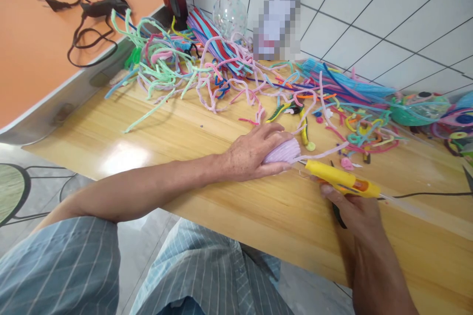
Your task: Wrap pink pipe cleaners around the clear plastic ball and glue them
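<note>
My left hand is closed around a coil of lilac pipe cleaner on the wooden table. A loose strand of lilac pipe cleaner runs from the coil to the right. My right hand grips a yellow hot glue gun, its nozzle pointing left and at the coil's right side. Whether the nozzle touches the coil I cannot tell. A clear glue stick sticks out of the gun's back end. Just beyond my left hand lie yellow-and-black pliers.
Several loose pipe cleaners cover the back of the wooden table, with a bundle of blue ones at the right. A clear dotted ball and a blurred phone-like object stand near the tiled wall. A black cord tool lies on the orange surface.
</note>
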`<state>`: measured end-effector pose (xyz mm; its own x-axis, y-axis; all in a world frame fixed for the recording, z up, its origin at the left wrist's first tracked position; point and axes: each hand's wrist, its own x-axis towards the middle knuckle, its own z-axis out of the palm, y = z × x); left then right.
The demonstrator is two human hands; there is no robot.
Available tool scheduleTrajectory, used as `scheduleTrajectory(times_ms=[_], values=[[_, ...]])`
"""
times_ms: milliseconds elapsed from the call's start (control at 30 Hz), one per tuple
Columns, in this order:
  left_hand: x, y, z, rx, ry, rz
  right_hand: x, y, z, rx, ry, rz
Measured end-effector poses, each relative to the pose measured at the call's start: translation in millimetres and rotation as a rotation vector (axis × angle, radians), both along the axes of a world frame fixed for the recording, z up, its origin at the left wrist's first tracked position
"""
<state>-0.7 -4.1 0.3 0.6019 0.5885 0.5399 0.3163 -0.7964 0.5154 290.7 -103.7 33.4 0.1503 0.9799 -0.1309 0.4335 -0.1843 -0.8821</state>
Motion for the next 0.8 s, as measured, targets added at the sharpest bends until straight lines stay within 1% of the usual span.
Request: scheduleTrajectory(times_ms=[233,500,667,800], values=[[0.8,0.0,-0.3,0.006,0.005,0.018,3.1,0.5,-6.5,0.022,-0.001,-0.021],[-0.5,0.4,0.0,-0.039,0.007,0.008,8.6,-0.1,-12.3,0.04,0.009,-0.01],[-1.0,0.6,1.4,-0.023,0.005,0.002,16.3,-3.2,-15.8,0.055,-0.001,0.007],[-0.5,0.0,0.5,0.009,0.003,0.009,14.1,-4.1,-16.2,0.043,0.011,0.002]])
